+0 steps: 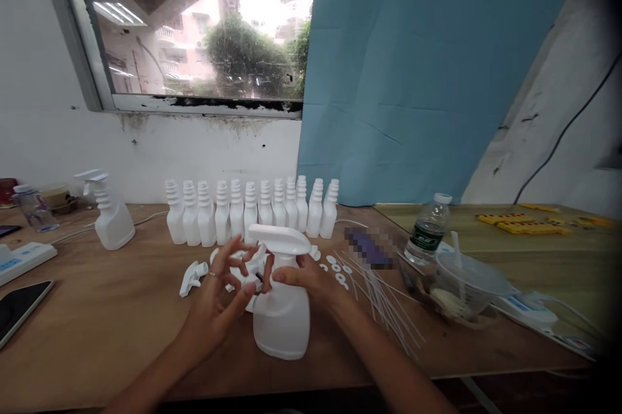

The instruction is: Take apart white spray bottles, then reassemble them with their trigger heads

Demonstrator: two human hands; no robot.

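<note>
Fingers point(286, 276) of the right hand point(315, 281) grip the white spray bottle point(282, 330) round its neck, just below the trigger head point(286, 242). Left hand point(214, 307): fingers spread and part-curled, beside the bottle, no object visible in them; fingertip contact cannot be confirmed. Bottle roughly upright, over the near part of the table point(107, 349); base contact unclear.

Handling (judged): light, probably hollow plastic; stiff head, walls with slight give, smooth and apt to slip or tip if pushed high. Best hold: neck or shoulder, second hand steadying the body.

Clearances: near table edge close below the base. Row of white bottles point(207, 226) behind, easily knocked. Loose sprayer head point(193, 278) beyond the left hand; white rings point(337, 268) and thin tubes point(383, 300) close on the right. More sideways room on the left, towards the phone point(22, 307).
</note>
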